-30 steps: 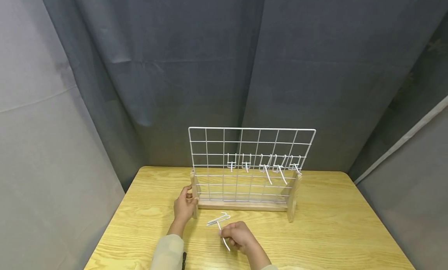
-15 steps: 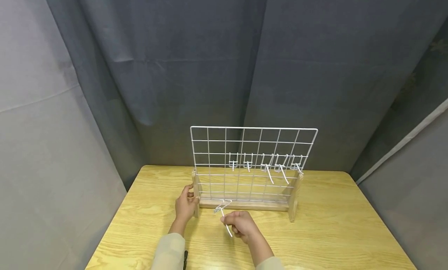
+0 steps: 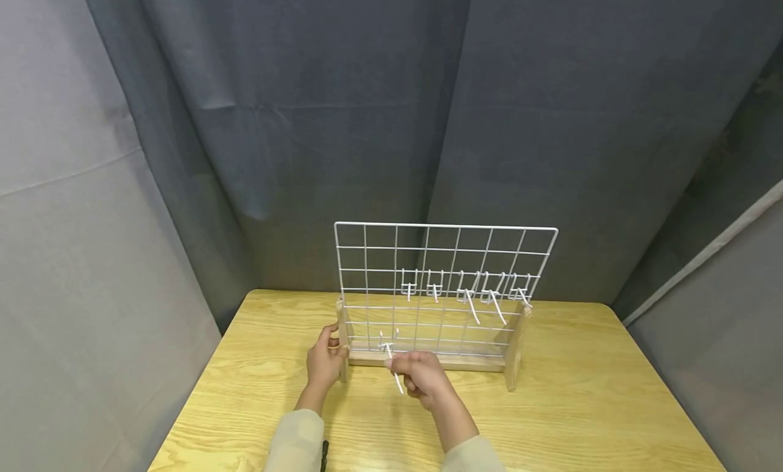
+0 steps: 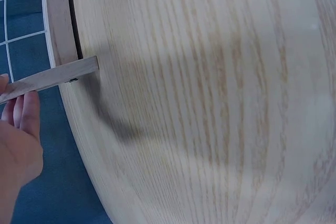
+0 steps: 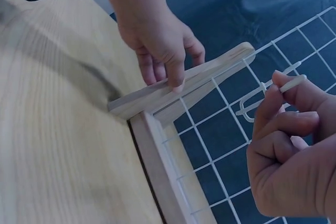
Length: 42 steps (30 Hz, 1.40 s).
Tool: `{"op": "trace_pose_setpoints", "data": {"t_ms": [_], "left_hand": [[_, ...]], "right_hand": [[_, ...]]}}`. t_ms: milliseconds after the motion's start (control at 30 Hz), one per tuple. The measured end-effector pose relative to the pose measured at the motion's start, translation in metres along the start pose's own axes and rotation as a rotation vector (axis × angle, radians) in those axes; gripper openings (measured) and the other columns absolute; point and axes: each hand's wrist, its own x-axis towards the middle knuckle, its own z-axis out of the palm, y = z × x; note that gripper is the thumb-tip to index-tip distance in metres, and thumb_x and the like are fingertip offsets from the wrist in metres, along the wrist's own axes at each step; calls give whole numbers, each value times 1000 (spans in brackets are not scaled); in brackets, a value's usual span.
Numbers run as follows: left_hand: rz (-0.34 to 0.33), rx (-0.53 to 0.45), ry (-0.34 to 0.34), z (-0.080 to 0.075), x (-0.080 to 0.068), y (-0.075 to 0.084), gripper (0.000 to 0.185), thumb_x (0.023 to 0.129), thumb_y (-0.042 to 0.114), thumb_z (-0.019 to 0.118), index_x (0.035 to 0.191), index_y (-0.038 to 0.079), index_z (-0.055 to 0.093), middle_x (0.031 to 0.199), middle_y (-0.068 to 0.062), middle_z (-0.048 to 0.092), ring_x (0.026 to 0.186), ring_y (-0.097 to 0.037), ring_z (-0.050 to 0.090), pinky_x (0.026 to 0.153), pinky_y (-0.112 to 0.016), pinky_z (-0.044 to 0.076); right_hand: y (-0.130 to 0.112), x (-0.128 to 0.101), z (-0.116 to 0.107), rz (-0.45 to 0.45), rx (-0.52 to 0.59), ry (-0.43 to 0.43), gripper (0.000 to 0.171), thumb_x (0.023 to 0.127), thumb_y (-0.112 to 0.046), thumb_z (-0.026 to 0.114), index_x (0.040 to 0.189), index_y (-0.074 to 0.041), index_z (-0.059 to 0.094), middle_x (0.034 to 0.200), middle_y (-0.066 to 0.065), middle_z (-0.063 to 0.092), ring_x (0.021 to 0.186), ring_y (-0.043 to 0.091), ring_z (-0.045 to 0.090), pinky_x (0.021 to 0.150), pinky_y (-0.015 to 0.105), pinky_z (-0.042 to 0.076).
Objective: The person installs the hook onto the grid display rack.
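Observation:
My left hand [image 3: 323,362] grips the left wooden upright [image 4: 52,80] of a stand that holds a white wire grid [image 3: 446,225]. In the right wrist view its thumb and fingers lie on opposite sides of that upright [image 5: 231,59]. The thumb and forefinger of my right hand [image 3: 425,378] pinch the prong of a white wire hook [image 3: 398,383]. The hook is in front of the grid's lower left part, its two bent ends pointing up. Whether it touches the grid wires I cannot tell. Part of the prong is hidden by fingertips in the right wrist view.
Several similar white hooks [image 3: 474,312] hang along one row of the grid, from its middle to the right edge. The stand's wooden base bar [image 3: 477,363] sits on a wood-grain table [image 3: 587,390]. Grey curtains [image 3: 306,118] close off the back and sides.
My right hand has carried the hook from above the table forward and up to the lower left of the grid, and the hook has turned more upright. My left hand keeps its hold.

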Motion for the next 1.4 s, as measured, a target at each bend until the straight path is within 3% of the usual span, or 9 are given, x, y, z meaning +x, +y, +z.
{"op": "trace_pose_setpoints", "data": {"t_ms": [333, 567, 967, 1400], "left_hand": [[12, 13, 11, 2, 0, 1, 50, 77, 0, 70, 123, 9, 55, 88, -9, 62, 78, -27, 66, 61, -38, 58], [8, 10, 8, 3, 0, 2, 51, 76, -1, 70, 124, 11, 55, 88, -9, 64, 76, -25, 67, 62, -38, 58], [20, 31, 20, 1, -1, 3, 51, 76, -2, 70, 123, 9, 55, 88, -11, 64, 77, -26, 67, 62, -38, 58], [11, 17, 16, 1, 0, 3, 51, 77, -2, 69, 124, 9, 54, 89, -12, 64, 79, -28, 67, 64, -38, 58]], "right_hand": [[-21, 6, 8, -15, 60, 29, 24, 81, -13, 68, 91, 8, 63, 45, -6, 40, 36, 2, 29, 33, 14, 19], [-30, 11, 12, -26, 146, 30, 12, 82, -11, 67, 78, -1, 63, 43, -7, 39, 35, 2, 28, 34, 14, 19], [-53, 11, 23, -38, 219, 75, 18, 83, -11, 67, 67, -6, 59, 45, -6, 40, 36, 2, 30, 34, 14, 18], [-70, 22, 36, -64, 376, 114, 26, 83, -10, 67, 60, -11, 54, 47, -6, 45, 34, 0, 32, 32, 13, 19]]}}
